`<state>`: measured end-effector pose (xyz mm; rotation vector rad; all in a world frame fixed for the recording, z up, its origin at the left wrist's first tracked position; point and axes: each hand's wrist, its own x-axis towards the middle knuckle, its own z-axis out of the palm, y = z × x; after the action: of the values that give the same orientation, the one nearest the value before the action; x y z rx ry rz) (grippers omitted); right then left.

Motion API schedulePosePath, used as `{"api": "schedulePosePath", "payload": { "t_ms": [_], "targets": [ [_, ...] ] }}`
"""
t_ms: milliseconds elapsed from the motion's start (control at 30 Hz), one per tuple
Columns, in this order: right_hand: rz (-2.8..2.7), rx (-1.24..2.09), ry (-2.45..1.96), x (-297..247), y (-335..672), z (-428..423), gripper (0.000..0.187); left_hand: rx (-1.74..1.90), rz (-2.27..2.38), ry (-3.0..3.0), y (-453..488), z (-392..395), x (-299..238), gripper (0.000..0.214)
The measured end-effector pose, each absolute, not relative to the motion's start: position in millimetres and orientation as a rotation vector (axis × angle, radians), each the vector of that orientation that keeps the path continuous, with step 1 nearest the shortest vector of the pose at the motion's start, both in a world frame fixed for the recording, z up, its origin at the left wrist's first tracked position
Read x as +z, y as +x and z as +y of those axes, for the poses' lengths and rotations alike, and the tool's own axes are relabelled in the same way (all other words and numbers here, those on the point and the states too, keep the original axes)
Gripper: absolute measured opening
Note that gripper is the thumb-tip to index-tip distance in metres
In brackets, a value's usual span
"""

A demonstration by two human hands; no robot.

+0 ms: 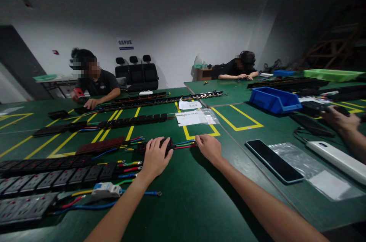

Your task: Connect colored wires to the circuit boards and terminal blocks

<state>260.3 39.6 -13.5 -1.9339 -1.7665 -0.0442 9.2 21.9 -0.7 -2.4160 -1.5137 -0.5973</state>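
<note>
My left hand (pixel 156 157) is closed over a small black socket module (pixel 141 148), covering most of it. Blue, green and red wires (pixel 183 144) run from the module's right end to my right hand (pixel 209 147), whose fingers are pinched around their far ends. The wire tips are hidden in that grip. Just left of the module lies a dark red strip (pixel 100 146) with lugged leads. Nearer me, black socket strips (pixel 65 177) are lined up, with colored wires ending in ring lugs. A white circuit breaker (pixel 106 190) sits on wires beside my left forearm.
Yellow tape marks the green table (pixel 183 204). Paper labels (pixel 190 118) and long wired strips (pixel 160 99) lie beyond my hands. To the right are a phone (pixel 273 161), a plastic bag (pixel 314 169), a white device (pixel 337 160), a blue bin (pixel 274 100) and another person's hand (pixel 341 120).
</note>
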Motion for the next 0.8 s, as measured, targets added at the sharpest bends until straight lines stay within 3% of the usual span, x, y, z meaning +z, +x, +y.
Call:
{"api": "schedulePosePath", "payload": {
  "t_ms": [200,533,800],
  "targets": [
    [-1.825,-0.128,-1.915,-13.8,259.9,39.0,0.044,-0.607,-1.499,-2.409,9.7,21.4,0.8,0.047],
    [-1.709,0.206,-1.561,-25.9,269.7,50.5,0.033,-0.62,-1.489,-2.404,9.9,21.2,0.0,0.047],
    [-1.702,0.097,-1.344,-20.6,266.1,45.1,0.025,-0.622,-1.495,-2.41,9.5,20.9,0.4,0.048]
  ]
}}
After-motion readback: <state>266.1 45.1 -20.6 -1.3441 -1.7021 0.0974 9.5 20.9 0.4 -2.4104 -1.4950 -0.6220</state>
